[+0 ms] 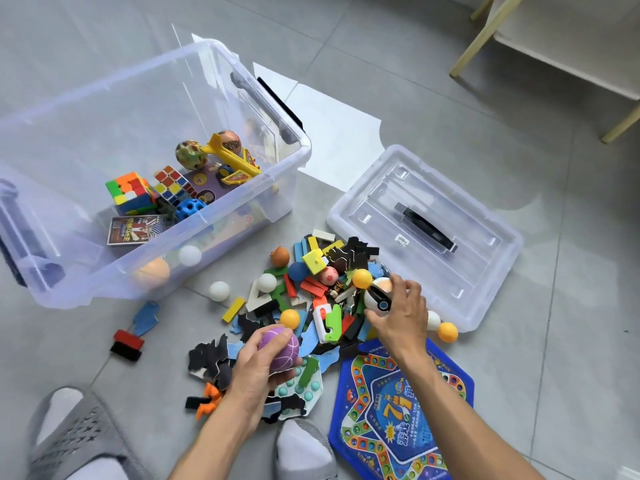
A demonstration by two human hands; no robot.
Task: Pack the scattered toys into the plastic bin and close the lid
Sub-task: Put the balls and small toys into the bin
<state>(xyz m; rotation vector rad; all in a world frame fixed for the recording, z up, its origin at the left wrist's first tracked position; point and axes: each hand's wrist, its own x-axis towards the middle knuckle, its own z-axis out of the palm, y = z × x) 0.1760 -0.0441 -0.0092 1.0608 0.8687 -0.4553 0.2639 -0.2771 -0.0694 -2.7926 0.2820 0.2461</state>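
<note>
A clear plastic bin point(221, 216) stands open on the floor at left, holding puzzle cubes point(133, 192), a yellow toy plane point(230, 157), balls and a card box. Its clear lid point(450, 258) with a black handle lies flat at right. Between them sits a pile of scattered toys point(318, 292): blocks, puzzle pieces, orange and white balls. My left hand point(258, 367) is closed around a purple ball point(280, 348) at the pile's near edge. My right hand point(401, 317) grips a white ball with a black band point(379, 296) beside the lid.
A blue hexagonal game board point(398, 420) lies under my right forearm. A red and black block point(127, 344) and a blue piece lie apart at left. My feet in grey slippers point(79, 441) are at the bottom. Pale wooden furniture legs point(485, 39) stand at top right.
</note>
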